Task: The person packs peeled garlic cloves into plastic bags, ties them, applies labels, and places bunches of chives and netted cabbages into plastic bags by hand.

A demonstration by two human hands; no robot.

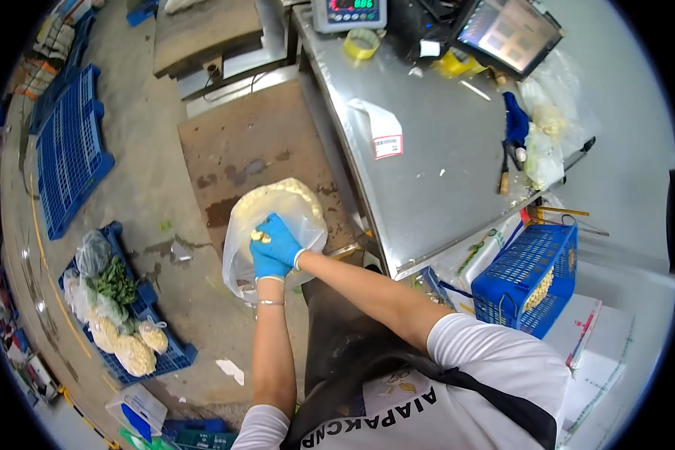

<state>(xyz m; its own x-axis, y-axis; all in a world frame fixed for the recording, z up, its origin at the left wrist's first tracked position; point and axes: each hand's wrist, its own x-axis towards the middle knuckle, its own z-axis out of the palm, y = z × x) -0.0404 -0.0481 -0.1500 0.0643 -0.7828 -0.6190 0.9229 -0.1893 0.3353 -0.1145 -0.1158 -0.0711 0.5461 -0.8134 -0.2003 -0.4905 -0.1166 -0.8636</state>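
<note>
My left hand (271, 264) and my right hand (283, 241), both in blue gloves, are pressed together over the mouth of a clear plastic bag (238, 259). A few pale cloves (260, 236), which look like peeled garlic, show at the fingers of my closed left hand. My right hand lies over it with curled fingers; what they hold, if anything, is hidden. More pale garlic cloves (289, 187) fill the far side of the bag. Under the bag is a stained brown platform (240, 135).
To the right stands a steel table (427, 202) with a scale (350, 13), tape (361, 45), a label (388, 145) and a screen (510, 34). A blue basket (529, 281) is beside it. Bagged produce (134, 355) and a blue pallet (71, 154) are at left.
</note>
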